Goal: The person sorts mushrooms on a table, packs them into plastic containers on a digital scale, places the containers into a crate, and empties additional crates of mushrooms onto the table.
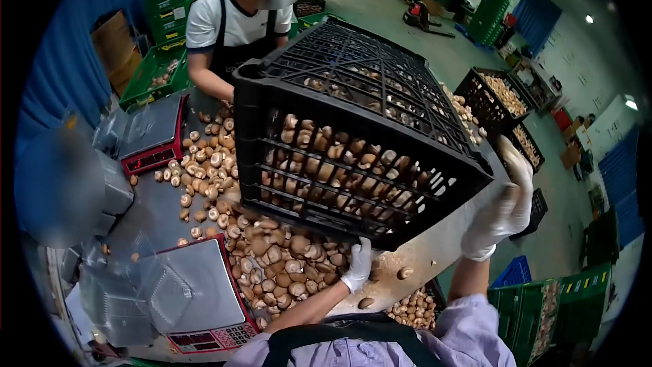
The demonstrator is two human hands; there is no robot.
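Observation:
A black plastic crate (367, 109) is tipped over the table, its latticed base facing up. Mushrooms (339, 156) show through its slatted side. Beneath the crate's lower edge, my left hand (358, 266), in a white glove, is closed on the rim. My right hand (504, 205), also gloved, is at the crate's right corner, with its fingers up against the edge; their contact is partly hidden. A heap of loose brown mushrooms (288, 261) spreads over the metal table (153, 197) below and left of the crate.
Two red-framed scales (204, 292) (153, 129) stand at left beside clear plastic trays (112, 302). Across the table is a co-worker (234, 27) in an apron. Black crates of mushrooms (499, 98) stand at right; green crates (557, 306) are at lower right.

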